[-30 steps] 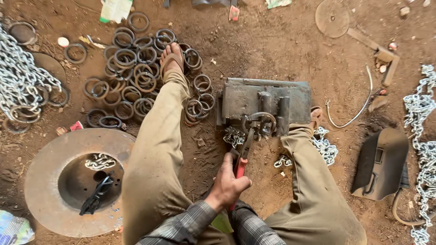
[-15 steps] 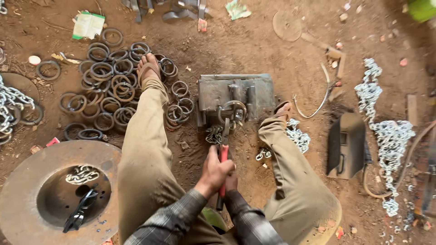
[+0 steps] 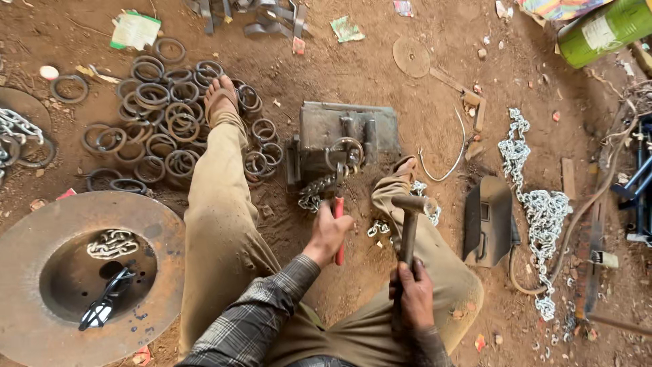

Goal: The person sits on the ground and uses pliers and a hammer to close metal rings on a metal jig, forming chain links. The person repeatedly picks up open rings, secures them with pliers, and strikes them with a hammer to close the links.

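I sit on the dirt floor with both legs stretched out. My left hand (image 3: 328,233) grips red-handled pliers (image 3: 337,228) whose jaws reach toward a steel ring (image 3: 344,153) and a chain (image 3: 316,192) at a grey metal block (image 3: 345,134). My right hand (image 3: 414,294) holds the wooden handle of a hammer (image 3: 409,221), its head raised above my right knee. The ring lies on the block's front, linked to the chain.
A pile of steel rings (image 3: 163,122) lies around my left foot. A large rusty disc (image 3: 95,272) at the lower left holds a short chain and dark goggles. A welding mask (image 3: 487,219), a bright chain (image 3: 536,204) and a green cylinder (image 3: 604,28) are to the right.
My hands have separated: the left one stays on the pliers, and the right one now holds a hammer that was not in view before. The camera view shifted right.
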